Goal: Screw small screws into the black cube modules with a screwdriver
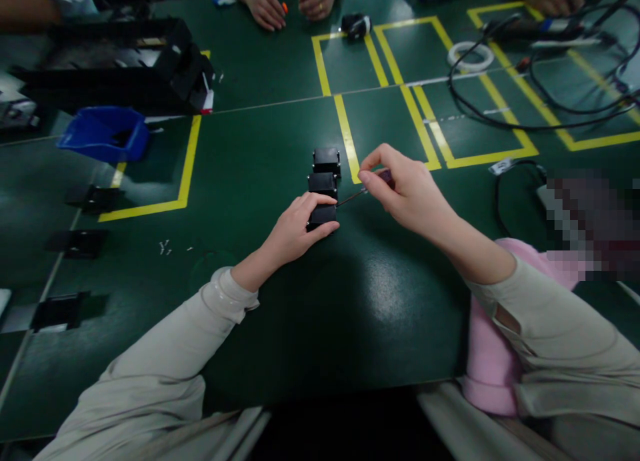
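Three small black box-shaped parts stand in a column on the green table. My left hand (pixel 300 228) grips the nearest black box (pixel 323 214), with fingers along its far side and the thumb along its near side. Just beyond it are the middle black box (pixel 322 182) and the far black box (pixel 327 158). In my right hand (pixel 400 184) is a screwdriver (pixel 356 195), held by its dark handle. Its thin shaft slants down to the left, and the tip is at the right end of the nearest box. Whether it sits in a screw is too small to tell.
Several small screws (pixel 165 248) lie left of my left hand. A blue bin (pixel 107 134) and a black tray (pixel 115 68) stand at the left. More black parts (pixel 77 243) line the left side. Co-workers' hands (pixel 267 8) rest at the far edge. Cables (pixel 500 121) loop at the right.
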Demonstrator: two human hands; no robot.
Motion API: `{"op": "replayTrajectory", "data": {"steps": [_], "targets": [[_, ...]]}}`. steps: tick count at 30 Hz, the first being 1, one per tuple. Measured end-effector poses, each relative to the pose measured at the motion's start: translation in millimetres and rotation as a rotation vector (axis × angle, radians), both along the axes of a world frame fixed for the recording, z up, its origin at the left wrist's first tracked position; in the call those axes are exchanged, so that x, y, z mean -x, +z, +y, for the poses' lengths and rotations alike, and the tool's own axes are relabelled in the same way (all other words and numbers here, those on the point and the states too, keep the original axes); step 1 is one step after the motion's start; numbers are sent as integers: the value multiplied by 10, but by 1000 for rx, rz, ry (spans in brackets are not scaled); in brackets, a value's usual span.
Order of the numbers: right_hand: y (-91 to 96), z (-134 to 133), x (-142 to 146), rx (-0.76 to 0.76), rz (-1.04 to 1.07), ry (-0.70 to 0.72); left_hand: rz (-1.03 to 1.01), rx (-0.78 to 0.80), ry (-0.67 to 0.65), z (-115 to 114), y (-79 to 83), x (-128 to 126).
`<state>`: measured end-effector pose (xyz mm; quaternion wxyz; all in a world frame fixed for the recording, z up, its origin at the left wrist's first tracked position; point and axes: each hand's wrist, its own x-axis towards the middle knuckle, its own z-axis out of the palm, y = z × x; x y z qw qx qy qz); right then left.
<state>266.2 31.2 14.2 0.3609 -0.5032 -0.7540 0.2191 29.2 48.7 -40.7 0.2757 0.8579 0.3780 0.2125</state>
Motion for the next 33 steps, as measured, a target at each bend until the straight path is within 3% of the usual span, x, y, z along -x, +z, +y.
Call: {"op": "replayTrajectory", "data": {"steps": [33], "targets": [[8, -9, 12, 1, 13, 3, 20, 17, 9, -3, 27, -4]]}}
